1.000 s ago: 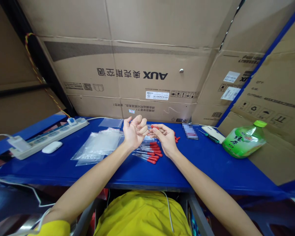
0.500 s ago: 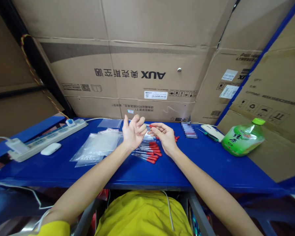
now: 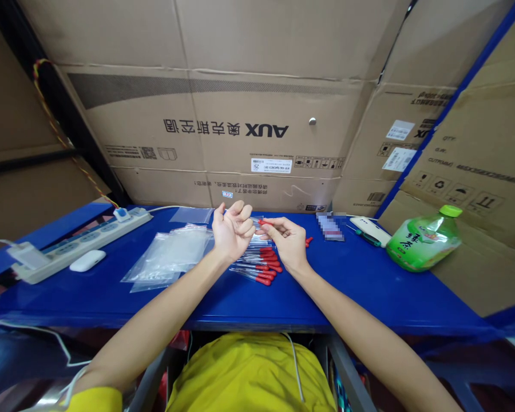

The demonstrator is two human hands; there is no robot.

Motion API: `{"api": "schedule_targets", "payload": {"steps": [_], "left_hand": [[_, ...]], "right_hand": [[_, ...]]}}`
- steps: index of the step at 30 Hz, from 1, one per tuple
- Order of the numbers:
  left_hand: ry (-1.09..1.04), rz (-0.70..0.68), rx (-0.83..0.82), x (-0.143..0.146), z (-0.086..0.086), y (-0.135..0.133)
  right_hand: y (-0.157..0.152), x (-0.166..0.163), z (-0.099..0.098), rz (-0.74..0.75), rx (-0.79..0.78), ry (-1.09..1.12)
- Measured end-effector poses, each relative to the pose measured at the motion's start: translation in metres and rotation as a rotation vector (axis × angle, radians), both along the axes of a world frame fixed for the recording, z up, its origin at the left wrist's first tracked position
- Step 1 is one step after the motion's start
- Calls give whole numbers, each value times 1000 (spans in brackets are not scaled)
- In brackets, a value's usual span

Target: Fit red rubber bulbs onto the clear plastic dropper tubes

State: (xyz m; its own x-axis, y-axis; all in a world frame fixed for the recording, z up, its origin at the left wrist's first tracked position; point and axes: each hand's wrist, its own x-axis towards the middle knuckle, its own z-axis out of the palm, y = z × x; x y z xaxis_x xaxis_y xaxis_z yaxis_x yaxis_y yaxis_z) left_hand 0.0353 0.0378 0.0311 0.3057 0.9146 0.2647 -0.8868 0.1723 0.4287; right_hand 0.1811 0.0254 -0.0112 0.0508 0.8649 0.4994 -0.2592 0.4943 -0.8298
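My right hand [image 3: 288,239] pinches a dropper [image 3: 264,223] by its red rubber bulb, between thumb and fingertips. The dropper's clear tube points left towards my left hand [image 3: 234,232]. The fingers of my left hand are curled into the palm, with the wrist turned up; what they close on, if anything, is hidden. Under and between both hands lies a heap of droppers [image 3: 266,266] with red bulbs pointing right and clear tubes pointing left. Just left of my left hand, clear zip bags [image 3: 171,254] lie in an overlapping pile on the blue table [image 3: 326,297].
At the left are a white power strip [image 3: 83,243] and a white earbud case [image 3: 87,260]. At the right lie a blurred-out packet [image 3: 330,227], a green-handled screwdriver [image 3: 369,237], a white box cutter [image 3: 373,229] and a green tea bottle [image 3: 424,240]. Cardboard [image 3: 223,103] walls the back.
The fingers of my left hand have curled in more tightly. My right hand keeps its pinch on the red bulb and has hardly moved.
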Motion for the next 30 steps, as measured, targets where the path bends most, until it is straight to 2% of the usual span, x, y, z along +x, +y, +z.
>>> {"api": "schedule_targets", "payload": {"steps": [18, 30], "left_hand": [[30, -1, 23, 5, -3, -2], [1, -15, -10, -3, 8, -6]], "right_hand": [[-8, -2, 3, -122, 60, -56], [-10, -2, 6, -52, 84, -118]]}}
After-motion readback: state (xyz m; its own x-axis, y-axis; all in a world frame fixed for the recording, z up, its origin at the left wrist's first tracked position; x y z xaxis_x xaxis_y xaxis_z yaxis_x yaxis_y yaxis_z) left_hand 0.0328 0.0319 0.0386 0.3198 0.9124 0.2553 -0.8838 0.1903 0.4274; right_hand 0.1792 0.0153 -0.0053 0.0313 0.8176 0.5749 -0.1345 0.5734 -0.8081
